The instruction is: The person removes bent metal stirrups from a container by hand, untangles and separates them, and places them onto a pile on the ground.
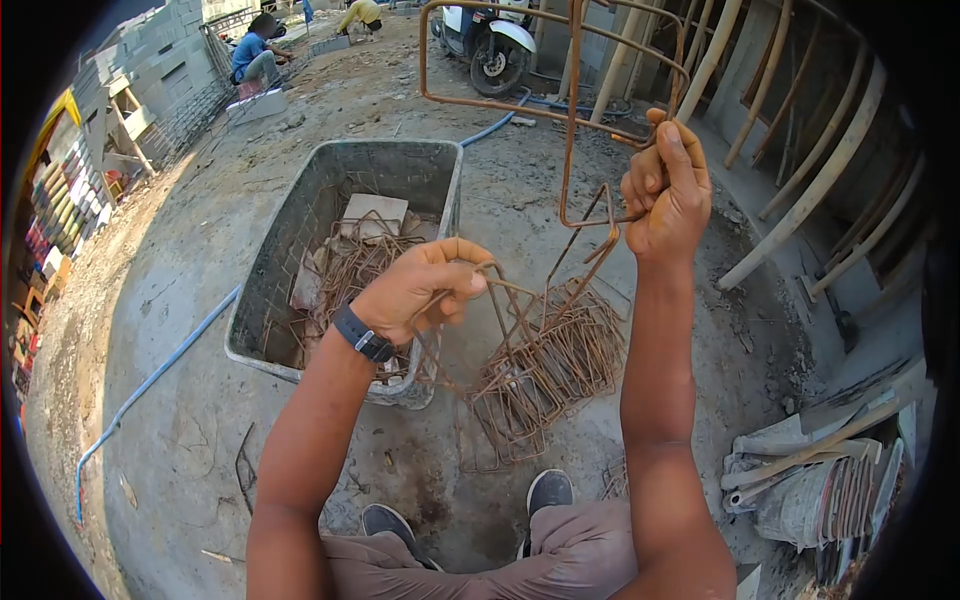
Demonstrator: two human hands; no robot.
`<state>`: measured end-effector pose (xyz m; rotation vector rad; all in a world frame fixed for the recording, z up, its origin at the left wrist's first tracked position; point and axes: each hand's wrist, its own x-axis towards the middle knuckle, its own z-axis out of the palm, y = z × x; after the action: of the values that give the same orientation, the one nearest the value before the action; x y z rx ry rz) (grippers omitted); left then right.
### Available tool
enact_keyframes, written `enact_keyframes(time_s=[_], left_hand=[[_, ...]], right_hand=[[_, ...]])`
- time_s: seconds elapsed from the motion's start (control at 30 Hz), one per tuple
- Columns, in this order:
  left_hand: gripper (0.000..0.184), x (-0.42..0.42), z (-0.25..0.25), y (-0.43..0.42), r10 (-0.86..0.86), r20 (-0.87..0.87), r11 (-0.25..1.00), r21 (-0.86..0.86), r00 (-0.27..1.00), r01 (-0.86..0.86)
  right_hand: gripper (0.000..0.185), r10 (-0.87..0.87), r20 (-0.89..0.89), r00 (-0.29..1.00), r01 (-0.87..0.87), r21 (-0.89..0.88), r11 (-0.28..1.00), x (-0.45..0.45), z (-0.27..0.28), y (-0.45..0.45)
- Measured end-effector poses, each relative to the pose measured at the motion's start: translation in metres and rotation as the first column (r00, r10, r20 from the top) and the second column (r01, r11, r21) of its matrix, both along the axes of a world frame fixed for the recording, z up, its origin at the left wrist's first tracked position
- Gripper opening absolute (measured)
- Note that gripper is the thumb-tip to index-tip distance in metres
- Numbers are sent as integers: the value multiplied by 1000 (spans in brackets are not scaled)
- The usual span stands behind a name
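2 hands busy: left hand (430,285), fingers clenched around bent rod (512,285); right hand (670,190), 1 o'clock, grasping rod frames (571,130). Likely separating; calls for unhooking.

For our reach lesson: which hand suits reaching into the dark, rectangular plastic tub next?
Probably the left hand: it appears nearer the tub than the raised right hand, though both hold rusty wire frames.

Black wristwatch (364,332) with silver buckle, brownish trousers (480,565), dark shoes (550,492)
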<state>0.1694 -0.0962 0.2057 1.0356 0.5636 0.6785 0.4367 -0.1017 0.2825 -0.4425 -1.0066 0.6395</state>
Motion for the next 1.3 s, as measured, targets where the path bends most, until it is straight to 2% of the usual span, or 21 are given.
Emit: enact_keyframes(time_s=[0.07, 0.2, 0.3, 0.37, 0.4, 0.43, 0.5, 0.57, 0.6, 0.7, 0.8, 0.83, 0.93, 1.03, 1.13, 1.3], left_hand=[[28, 29, -57, 5, -201, -102, 972, -143, 974, 185], [19, 79, -157, -16, -366, -218, 898, -338, 905, 282], [26, 84, -225, -14, -367, -266, 882, -404, 891, 242], [35, 82, -280, -3, -254, -560, 958, -31, 788, 286], [40, 80, -291, 4, -145, -674, 930, 158, 724, 333], [55, 76, -271, 3, 124, -869, 772, 389, 480, 503], [64, 82, -228, 3, 135, -651, 838, 478, 747, 265], [68, 90, -180, 3, 136, -328, 878, 477, 935, 40], [66, 96, -157, 2, 122, -123, 892, 450, 985, -54], [52, 104, -98, -3, 213, 200, 851, 442, 956, -282], [38, 103, -72, -12, 182, 40, 824, 539, 982, -175], [30, 105, -65, -19, 245, 10, 842, 493, 969, -218], [27, 103, -69, -15, 473, 50, 714, 563, 880, -416], [26, 95, -64, -5, 524, 146, 660, 553, 839, -509], [28, 74, -49, 0, 547, 76, 591, 670, 834, -449], [26, 53, -35, 10, 545, 146, 420, 805, 826, -419]], right_hand=[[24, -5, 49, 999, 7, -34, 999, 8, -6, -5], [24, -4, 110, 994, 16, -102, 995, 17, -18, -12], [23, 9, 106, 994, 8, -156, 988, 21, -28, -15], [24, 31, 108, 994, -11, -184, 983, 25, -35, -14], [24, 36, 97, 995, -17, -188, 982, 26, -38, -13], [24, 41, 87, 995, -24, -193, 981, 26, -40, -12], [25, 42, 71, 997, -26, -207, 978, 25, -42, -10], [25, 49, 45, 998, -39, -198, 980, 22, -43, -8], [26, 50, 33, 998, -43, -192, 980, 20, -43, -7], [26, 35, -7, 999, -36, -195, 980, 12, -46, 0], [26, -13, -28, 1000, 7, -198, 980, -3, -46, 3], [26, -11, -41, 999, 3, -191, 982, -7, -47, 5], [25, -1, -52, 999, -9, -189, 982, -12, -48, 6], [24, 2, -25, 1000, -7, -204, 979, -14, -46, 4], [24, 27, -5, 1000, -27, -195, 980, -13, -49, 5], [24, 96, -24, 995, -99, -159, 982, -12, -51, 6]])
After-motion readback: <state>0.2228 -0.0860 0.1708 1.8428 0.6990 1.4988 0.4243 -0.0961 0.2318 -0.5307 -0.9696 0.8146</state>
